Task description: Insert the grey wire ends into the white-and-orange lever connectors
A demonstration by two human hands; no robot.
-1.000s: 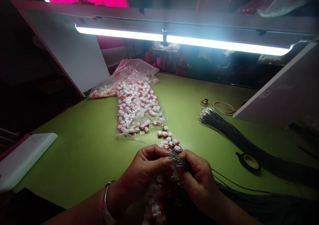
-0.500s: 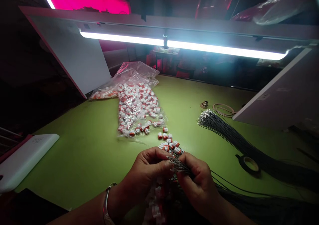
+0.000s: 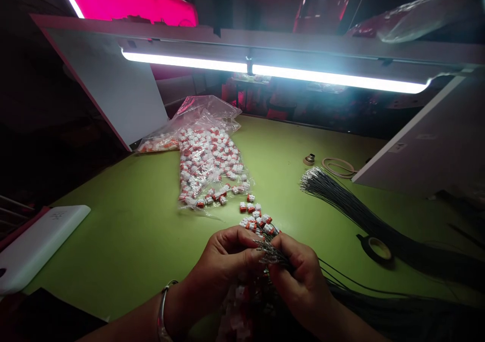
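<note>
The left hand (image 3: 223,266) and right hand (image 3: 299,286) are both closed, their grip pinching a bunch of thin black wires (image 3: 271,253) with metal-tipped ends just above the green desk (image 3: 113,246). White-and-orange lever connectors (image 3: 255,221) lie scattered just beyond the hands, and more hang in a cluster beneath them. A clear plastic bag (image 3: 206,165) of the same connectors sits farther off, while a fanned wire bundle (image 3: 341,203) and a roll of black tape (image 3: 377,248) lie to the right.
</note>
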